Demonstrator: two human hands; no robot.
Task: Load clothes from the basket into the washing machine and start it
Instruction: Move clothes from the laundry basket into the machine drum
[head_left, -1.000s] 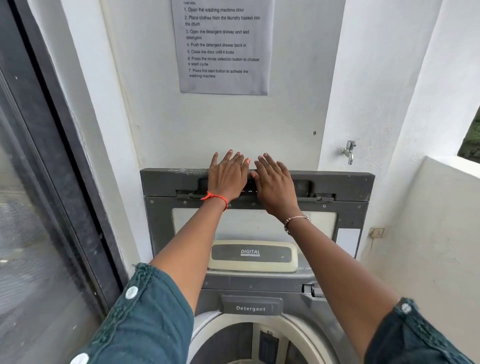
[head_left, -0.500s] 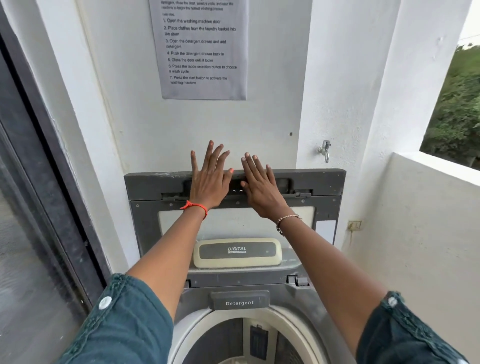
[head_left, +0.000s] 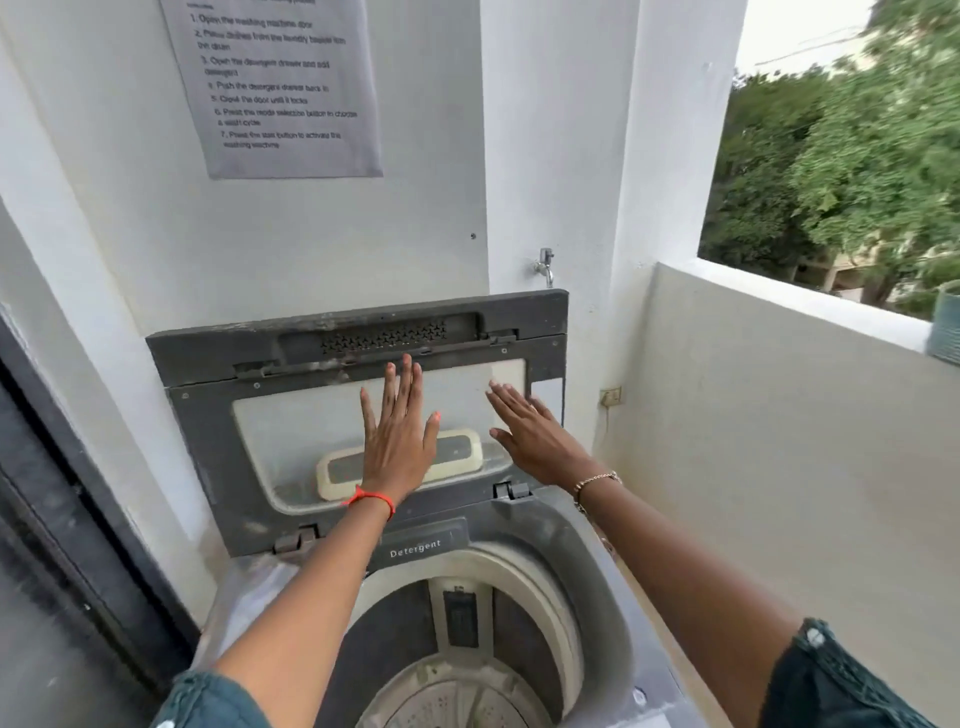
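Note:
A grey top-loading washing machine stands below me with its lid raised upright against the white wall. The round drum is open and shows no clothes. A flap marked Detergent sits at the drum's back rim. My left hand is spread flat in front of the lid's window, fingers up. My right hand hovers beside it to the right, fingers apart, holding nothing. No basket of clothes is in view, apart from a teal object at the right edge.
A printed instruction sheet hangs on the wall above the lid. A tap sticks out of the pillar right of the lid. A low white balcony wall runs along the right, a dark sliding door along the left.
Both hands have come down from the lid's top edge to its window area and off the handle. The lid stays upright. My view has turned down and right, showing more drum.

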